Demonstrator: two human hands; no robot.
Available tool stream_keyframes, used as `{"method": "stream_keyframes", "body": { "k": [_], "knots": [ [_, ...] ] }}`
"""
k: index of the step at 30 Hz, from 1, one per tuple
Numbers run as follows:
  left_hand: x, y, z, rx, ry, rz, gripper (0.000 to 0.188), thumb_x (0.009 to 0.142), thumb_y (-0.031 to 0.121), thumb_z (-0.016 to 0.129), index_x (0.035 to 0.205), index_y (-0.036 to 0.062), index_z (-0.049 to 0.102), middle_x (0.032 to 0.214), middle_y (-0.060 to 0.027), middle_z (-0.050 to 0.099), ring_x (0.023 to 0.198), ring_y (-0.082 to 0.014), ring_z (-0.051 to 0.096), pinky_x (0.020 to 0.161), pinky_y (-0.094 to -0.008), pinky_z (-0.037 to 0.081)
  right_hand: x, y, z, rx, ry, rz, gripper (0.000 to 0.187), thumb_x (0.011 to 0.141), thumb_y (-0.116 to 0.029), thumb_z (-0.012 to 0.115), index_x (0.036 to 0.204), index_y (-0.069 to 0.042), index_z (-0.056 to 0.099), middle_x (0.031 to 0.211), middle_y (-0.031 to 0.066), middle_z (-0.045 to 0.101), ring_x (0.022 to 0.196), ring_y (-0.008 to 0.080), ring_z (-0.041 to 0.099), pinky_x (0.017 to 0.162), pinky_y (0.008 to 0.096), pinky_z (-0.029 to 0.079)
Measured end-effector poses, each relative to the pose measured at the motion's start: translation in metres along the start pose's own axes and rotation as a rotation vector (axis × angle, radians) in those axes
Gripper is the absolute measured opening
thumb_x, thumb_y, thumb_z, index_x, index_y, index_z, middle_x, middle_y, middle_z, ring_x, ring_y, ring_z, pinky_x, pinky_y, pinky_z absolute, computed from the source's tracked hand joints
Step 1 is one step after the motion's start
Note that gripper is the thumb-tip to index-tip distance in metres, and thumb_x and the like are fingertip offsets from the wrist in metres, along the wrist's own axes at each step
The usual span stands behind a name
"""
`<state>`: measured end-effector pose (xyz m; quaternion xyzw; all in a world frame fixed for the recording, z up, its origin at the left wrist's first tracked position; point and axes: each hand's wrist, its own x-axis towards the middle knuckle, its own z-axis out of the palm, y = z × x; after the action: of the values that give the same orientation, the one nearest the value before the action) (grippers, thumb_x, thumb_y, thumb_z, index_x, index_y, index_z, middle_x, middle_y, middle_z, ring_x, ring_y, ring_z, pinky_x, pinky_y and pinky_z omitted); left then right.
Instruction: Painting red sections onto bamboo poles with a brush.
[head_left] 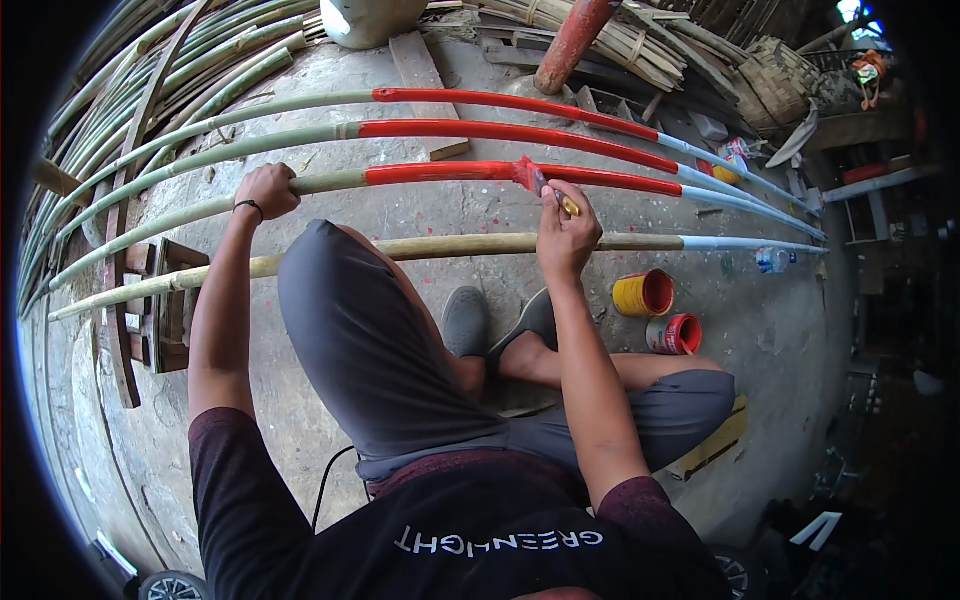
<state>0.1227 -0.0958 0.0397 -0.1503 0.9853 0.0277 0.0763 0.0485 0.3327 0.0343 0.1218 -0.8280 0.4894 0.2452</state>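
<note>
My right hand (pixel 568 228) is closed round the handle of a paintbrush (pixel 530 177), its bristles red and pressed on a bamboo pole (pixel 440 173). That pole is red along its middle, pale blue at the right and bare green at the left. With my left hand (pixel 267 193) I grip its bare part, left of the red. Beyond it lie two more poles, the middle one (pixel 500 129) and the far one (pixel 480 97), both with red and pale blue stretches. Nearest my legs, another pole (pixel 450 245) is bare except for its pale blue right end.
A yellow can (pixel 630 296) and a smaller can (pixel 667 334), both red inside, stand right of my feet. At left, a wooden support (pixel 180 305) stands near the poles. Many bare bamboo poles (pixel 230 75) are piled far left. A red post (pixel 577 45) rises behind.
</note>
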Motion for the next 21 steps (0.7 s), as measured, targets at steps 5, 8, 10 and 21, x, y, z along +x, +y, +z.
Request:
{"method": "stream_keyframes", "body": {
  "k": [5,8,10,21],
  "knots": [
    [-0.003,0.001,-0.001,0.048,0.009,0.03,0.022,0.069,0.02,0.063,0.084,0.0079,0.074,0.086,-0.0197,0.07,0.085,-0.0373,0.068,0.08,-0.0457,0.054,-0.031,-0.031,0.016,0.244,-0.175,-0.33,0.013,0.086,-0.003,0.069,0.099,-0.001,0.069,0.094,0.0153,0.07,0.086,0.0297,0.069,0.075,0.036,0.054],
    [-0.005,0.004,-0.002,0.03,0.01,0.049,0.021,0.07,0.02,0.062,0.084,0.0083,0.074,0.086,-0.0194,0.07,0.084,-0.0373,0.068,0.079,-0.0459,0.054,-0.052,-0.035,0.047,0.456,-0.171,-0.248,0.012,0.088,-0.006,0.07,0.099,-0.001,0.069,0.09,0.0119,0.071,0.081,0.0229,0.07,0.073,0.0331,0.055],
    [-0.006,0.005,-0.002,0.029,0.009,0.044,0.021,0.07,0.02,0.062,0.084,0.0092,0.074,0.085,-0.0192,0.07,0.083,-0.0374,0.067,0.079,-0.0459,0.054,-0.051,-0.022,0.055,0.566,-0.192,0.214,0.011,0.089,-0.011,0.071,0.095,-0.002,0.07,0.083,0.0076,0.07,0.073,0.0147,0.066,0.066,0.0283,0.052],
    [-0.002,0.006,-0.004,0.042,-0.034,0.001,0.025,0.069,0.02,0.065,0.089,0.0109,0.076,0.089,-0.0187,0.071,0.086,-0.0358,0.069,0.081,-0.044,0.055,-0.032,0.008,-0.018,0.161,0.005,-0.159,0.01,0.087,-0.003,0.067,0.097,-0.001,0.067,0.099,0.0149,0.07,0.092,0.0308,0.069,0.079,0.0376,0.055]
  ]
}}
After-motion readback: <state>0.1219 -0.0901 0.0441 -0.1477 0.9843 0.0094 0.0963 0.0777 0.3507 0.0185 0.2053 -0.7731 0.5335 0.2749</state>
